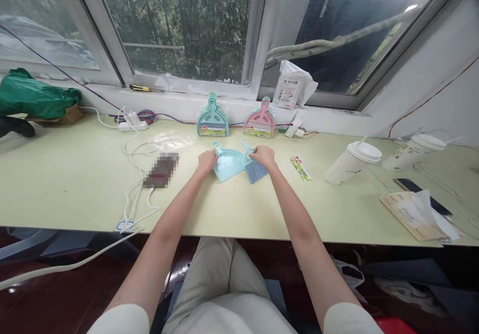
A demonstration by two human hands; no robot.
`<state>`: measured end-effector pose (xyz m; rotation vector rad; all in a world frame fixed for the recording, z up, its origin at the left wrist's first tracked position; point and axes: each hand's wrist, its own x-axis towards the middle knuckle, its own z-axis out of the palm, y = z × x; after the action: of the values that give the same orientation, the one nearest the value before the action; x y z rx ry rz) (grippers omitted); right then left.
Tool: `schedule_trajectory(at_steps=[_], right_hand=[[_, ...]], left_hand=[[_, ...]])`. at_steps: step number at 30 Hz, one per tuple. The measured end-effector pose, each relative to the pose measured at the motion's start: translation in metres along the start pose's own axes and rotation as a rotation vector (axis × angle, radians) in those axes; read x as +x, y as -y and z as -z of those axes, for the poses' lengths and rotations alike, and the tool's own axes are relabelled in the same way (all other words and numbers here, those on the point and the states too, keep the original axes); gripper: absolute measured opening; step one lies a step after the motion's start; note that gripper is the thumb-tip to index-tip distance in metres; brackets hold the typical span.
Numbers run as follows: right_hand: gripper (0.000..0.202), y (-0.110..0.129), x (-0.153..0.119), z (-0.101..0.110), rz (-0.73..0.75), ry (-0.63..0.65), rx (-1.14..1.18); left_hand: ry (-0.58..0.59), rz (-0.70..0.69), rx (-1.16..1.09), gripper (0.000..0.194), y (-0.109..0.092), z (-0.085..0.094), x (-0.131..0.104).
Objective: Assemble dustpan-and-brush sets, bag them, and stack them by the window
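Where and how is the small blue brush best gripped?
Probably where the slim handle of the brush meets its head, from the right: the dustpan crowds its left, the bristles fan toward the person, and the handle points away. The right hand holds it near there.

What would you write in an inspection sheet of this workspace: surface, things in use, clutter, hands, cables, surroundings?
Surface: pale green table, looks flat.
Things in use: light-blue dustpan and small brush, side by side; green sets and pink sets stand behind.
Clutter: two lidded cups, paper packet, printed card, crumpled clear plastic.
Hands: left hand holds dustpan; right hand holds brush.
Cables: white cables run over the front edge; power strip at back.
Surroundings: windows behind; leaves outside.
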<state>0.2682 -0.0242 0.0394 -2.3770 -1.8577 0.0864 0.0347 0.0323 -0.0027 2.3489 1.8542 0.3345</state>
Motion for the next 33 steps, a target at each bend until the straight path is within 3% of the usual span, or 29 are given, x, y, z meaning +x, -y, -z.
schedule_trajectory(at_steps=[3,6,13,17,23,33], right_hand=[[0.028,0.025,-0.006,0.0,0.136,0.051,-0.001],[0.026,0.04,-0.01,-0.006,0.204,0.038,-0.033],[0.017,0.031,-0.01,-0.02,0.28,-0.045,0.007],[0.018,0.037,-0.011,-0.024,0.331,-0.062,0.051],[0.018,0.048,-0.012,-0.03,0.347,-0.084,0.105],[0.016,0.046,-0.008,-0.034,0.366,-0.044,0.121]], left_hand=[[0.084,-0.214,-0.04,0.028,-0.018,-0.005,-0.016],[0.047,-0.466,-0.02,0.032,-0.028,-0.009,-0.03],[-0.302,-0.572,0.126,0.024,-0.014,0.002,-0.036],[-0.284,-0.701,0.206,0.032,-0.015,0.002,-0.03],[-0.128,-0.692,0.168,0.032,-0.017,-0.009,-0.021],[-0.067,-0.626,0.052,0.034,-0.017,-0.014,-0.021]])
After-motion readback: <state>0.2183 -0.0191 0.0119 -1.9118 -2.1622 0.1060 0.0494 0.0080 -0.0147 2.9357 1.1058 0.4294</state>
